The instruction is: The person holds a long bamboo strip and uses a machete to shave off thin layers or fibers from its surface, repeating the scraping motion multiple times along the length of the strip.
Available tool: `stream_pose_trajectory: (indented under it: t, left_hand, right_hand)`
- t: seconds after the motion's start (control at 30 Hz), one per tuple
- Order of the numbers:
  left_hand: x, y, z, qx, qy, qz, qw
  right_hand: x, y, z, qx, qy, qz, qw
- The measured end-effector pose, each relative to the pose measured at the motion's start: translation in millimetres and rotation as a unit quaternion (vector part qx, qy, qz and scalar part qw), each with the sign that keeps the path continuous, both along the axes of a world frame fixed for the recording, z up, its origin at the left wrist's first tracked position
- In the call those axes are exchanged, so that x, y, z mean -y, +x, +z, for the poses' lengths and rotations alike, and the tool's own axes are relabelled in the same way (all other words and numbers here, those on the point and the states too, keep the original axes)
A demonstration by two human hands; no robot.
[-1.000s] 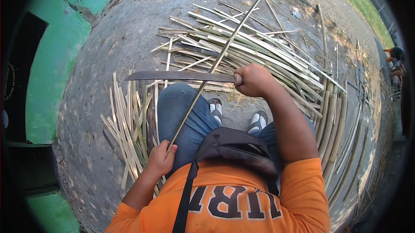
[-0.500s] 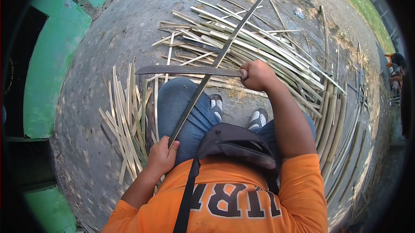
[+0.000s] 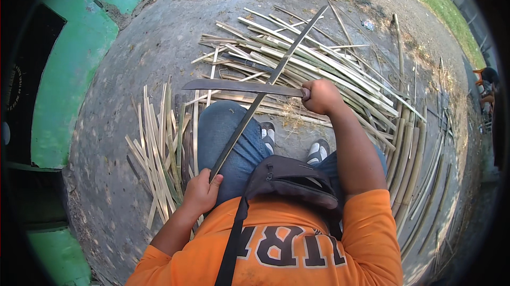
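My left hand [image 3: 202, 191] is closed round the near end of a long, dark-edged bamboo strip [image 3: 237, 136], which slants up and away to the right over my left thigh. In my right hand [image 3: 323, 96] is the handle of a machete [image 3: 241, 86], its broad dark blade pointing left. The blade crosses the strip about midway along it and looks to be touching it. My left fingers hide the strip's near end, and my right fist covers most of the handle.
Ahead on the concrete lies a large pile of split bamboo strips [image 3: 324, 68]. More strips [image 3: 154, 150] lie beside my left leg. Whole bamboo poles [image 3: 406, 164] rest at my right. A green wall [image 3: 71, 73] stands at the left, and a black waist bag [image 3: 292, 180] sits on my lap.
The machete has slid a little to the right along the strip, its tip now less far left. My left hand keeps its grip on the strip; the whole view has shifted slightly.
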State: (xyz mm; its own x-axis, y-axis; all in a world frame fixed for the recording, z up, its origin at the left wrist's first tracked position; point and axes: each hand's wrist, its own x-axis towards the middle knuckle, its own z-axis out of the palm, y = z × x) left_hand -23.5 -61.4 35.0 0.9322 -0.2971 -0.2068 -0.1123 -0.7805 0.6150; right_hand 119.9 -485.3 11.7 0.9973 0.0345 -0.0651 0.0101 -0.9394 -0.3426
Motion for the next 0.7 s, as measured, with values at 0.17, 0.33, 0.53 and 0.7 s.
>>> stream_pose_trajectory:
  t: [0.17,0.33,0.53,0.7]
  left_hand:
    - [0.4,3.3,-1.3,0.006,0.005,-0.014,1.000]
    - [-1.4,4.2,-3.7,0.004,-0.007,-0.011,1.000]
    - [-0.9,4.8,-1.5,0.008,-0.016,-0.008,1.000]
    - [0.3,6.5,-1.5,-0.001,-0.017,-0.009,1.000]
  right_hand:
    - [22.0,-1.1,1.9,0.035,0.021,-0.046,0.998]
    - [-6.5,-3.8,24.2,0.023,0.050,-0.042,0.998]
    - [-35.9,-9.2,47.1,0.017,-0.034,0.059,0.998]
    - [6.5,7.3,6.9,0.032,0.053,-0.090,0.994]
